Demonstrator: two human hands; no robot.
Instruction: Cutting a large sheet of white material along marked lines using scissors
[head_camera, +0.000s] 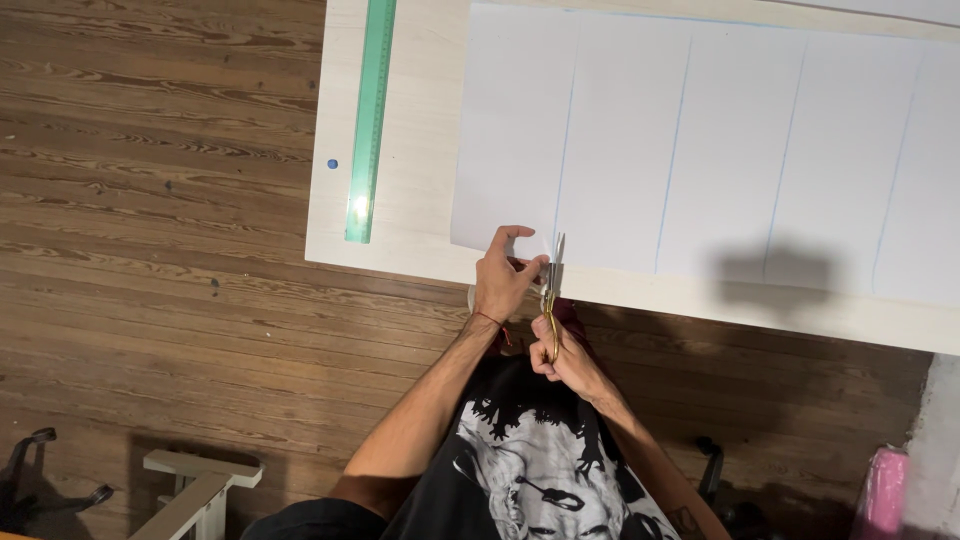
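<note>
Pinching paper (700, 150) edge w/ left hand (503, 280); right hand (560, 358) w/ scissors (553, 290) beside.

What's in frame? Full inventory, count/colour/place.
paper sheet: 1, white with pale blue ruled lines running across its width, on the table, near edge at the table front
scissors: 1, gold handles, silver blades, at the sheet's near edge on the leftmost line
ruler: 1, translucent green, long, on the table left of the sheet
table: 1, pale wood, upper right
floor: dark wood planks, left and below
white frame piece: 1, bottom left, on the floor
pink thing: 1, bottom right, kind unclear
left hand: fingers pinching the sheet's edge beside the blades
right hand: in the scissors' handles
</note>
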